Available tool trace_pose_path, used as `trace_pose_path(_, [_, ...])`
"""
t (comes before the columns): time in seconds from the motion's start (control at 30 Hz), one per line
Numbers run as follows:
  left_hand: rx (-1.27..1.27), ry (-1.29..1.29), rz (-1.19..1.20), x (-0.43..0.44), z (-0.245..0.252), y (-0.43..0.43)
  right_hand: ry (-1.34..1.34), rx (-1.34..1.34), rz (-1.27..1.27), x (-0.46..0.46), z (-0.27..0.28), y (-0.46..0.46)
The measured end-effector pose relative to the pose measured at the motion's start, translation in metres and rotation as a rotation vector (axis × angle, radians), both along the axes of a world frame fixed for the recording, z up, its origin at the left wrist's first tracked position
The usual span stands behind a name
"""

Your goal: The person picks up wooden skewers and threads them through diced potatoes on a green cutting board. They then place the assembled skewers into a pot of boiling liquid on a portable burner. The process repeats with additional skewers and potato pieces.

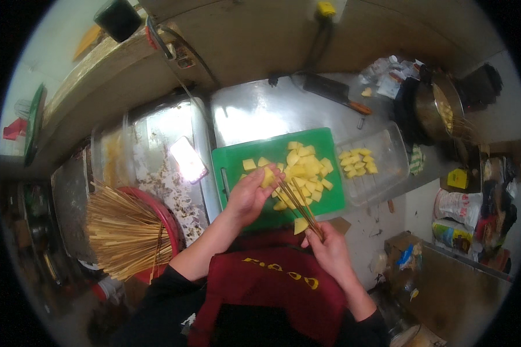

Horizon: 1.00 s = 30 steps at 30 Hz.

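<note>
My left hand [248, 195] pinches a pale yellow chunk [268, 178], which looks like potato, above the green cutting board [332, 206]. A bundle of thin wooden skewers [299, 201] is in my right hand [328, 247], pointing up and left across the board. Another yellow chunk [301, 225] sits by the fingers of that hand; whether a skewer pierces it I cannot tell. A heap of cut yellow chunks [306, 167] lies on the board. Right of it, a clear plastic tray [388, 173] holds skewered chunks [357, 162] in rows.
A red basin [150, 199] full of wooden skewers [126, 230] stands at the left. A lit phone [188, 159] lies on the stained surface nearby. Behind the board is a cleaver [334, 90] with a wooden handle; a metal pot [453, 97] stands at the far right.
</note>
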<state>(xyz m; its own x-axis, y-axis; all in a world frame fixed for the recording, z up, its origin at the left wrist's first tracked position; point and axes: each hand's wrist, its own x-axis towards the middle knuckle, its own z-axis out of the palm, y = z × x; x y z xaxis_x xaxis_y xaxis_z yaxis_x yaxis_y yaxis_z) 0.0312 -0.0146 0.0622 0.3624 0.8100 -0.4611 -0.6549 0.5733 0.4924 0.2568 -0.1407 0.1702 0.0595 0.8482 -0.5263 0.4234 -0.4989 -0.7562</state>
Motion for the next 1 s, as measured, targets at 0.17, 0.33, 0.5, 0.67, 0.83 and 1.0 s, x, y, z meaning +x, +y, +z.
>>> trace_pose_path(0.17, [0.081, 0.103, -0.051, 0.0, -0.005, -0.005, 0.013, 0.009, -0.02, -0.002, -0.008, -0.005])
trace_pose_path(0.33, [0.023, -0.062, -0.068, 0.012, 0.013, -0.028, -0.033, 0.059, -0.034, -0.003, -0.016, 0.0])
trace_pose_path(0.5, [0.075, 0.047, -0.029, 0.026, 0.024, -0.03, -0.022, 0.072, -0.024, 0.0, -0.023, -0.003])
trace_pose_path(0.67, [0.111, -0.024, -0.084, 0.028, 0.026, -0.024, 0.006, 0.056, -0.057, 0.001, -0.023, -0.008])
trace_pose_path(0.83, [0.213, 0.007, -0.147, 0.033, 0.028, -0.022, 0.048, 0.059, -0.087, 0.001, -0.028, -0.015])
trace_pose_path(1.0, [0.228, 0.001, -0.159, 0.038, 0.026, -0.022, 0.03, 0.115, -0.101, 0.003, -0.037, -0.022])
